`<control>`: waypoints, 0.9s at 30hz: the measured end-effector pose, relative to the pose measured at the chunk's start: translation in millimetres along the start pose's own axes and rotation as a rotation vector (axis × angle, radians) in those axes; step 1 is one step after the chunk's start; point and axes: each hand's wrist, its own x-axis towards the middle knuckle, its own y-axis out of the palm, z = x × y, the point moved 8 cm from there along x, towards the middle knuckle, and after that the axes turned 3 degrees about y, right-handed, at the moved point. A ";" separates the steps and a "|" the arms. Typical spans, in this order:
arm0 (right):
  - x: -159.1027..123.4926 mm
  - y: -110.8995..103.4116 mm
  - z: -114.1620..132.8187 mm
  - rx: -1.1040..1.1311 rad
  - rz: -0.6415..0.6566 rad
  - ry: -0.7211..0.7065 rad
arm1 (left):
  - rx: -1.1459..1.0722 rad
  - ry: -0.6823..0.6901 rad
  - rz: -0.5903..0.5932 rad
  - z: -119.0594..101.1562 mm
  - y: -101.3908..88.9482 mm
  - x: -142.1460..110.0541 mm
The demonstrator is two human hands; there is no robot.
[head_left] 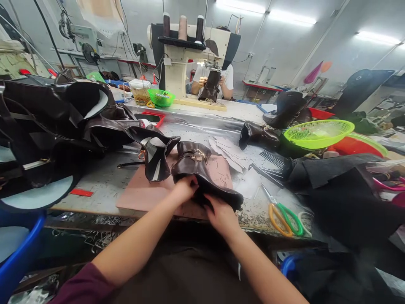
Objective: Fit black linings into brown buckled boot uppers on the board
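A dark brown leather boot upper [202, 169] with a gold buckle lies on a pink mat [142, 194] at the near edge of the workbench. My left hand [185, 188] is closed on its near left edge. My right hand [221, 213] grips the upper's lower edge just to the right. Both hands pinch the leather, fingers curled over it. Beside it to the left lies another dark upper [155, 154] with a pale lining.
A heap of dark boot uppers [60, 122] fills the left. Green and yellow scissors [283, 217] lie at the right, near black fabric [341, 190]. A green basket [318, 133] and another boot [259, 135] stand further back. Across the table a person [215, 78] works at a sewing machine [190, 50].
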 end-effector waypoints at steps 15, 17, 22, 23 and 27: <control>-0.7 -26.7 0.9 -0.143 -0.193 -0.154 | 0.027 -0.039 -0.005 9.0 -4.6 -9.9; -1.7 -27.8 -1.6 -0.086 -0.167 -0.151 | 0.115 -0.005 0.008 7.3 -6.5 -10.5; -4.6 -22.9 -2.6 -0.051 -0.036 -0.208 | 0.326 0.097 0.051 -0.4 -5.2 -11.5; -5.2 -21.8 -2.8 -0.064 -0.020 -0.217 | 0.367 0.122 0.061 -2.9 -3.9 -12.4; -5.5 -18.8 -3.4 -0.106 0.027 -0.223 | 0.533 0.200 0.060 -11.1 -1.2 -22.8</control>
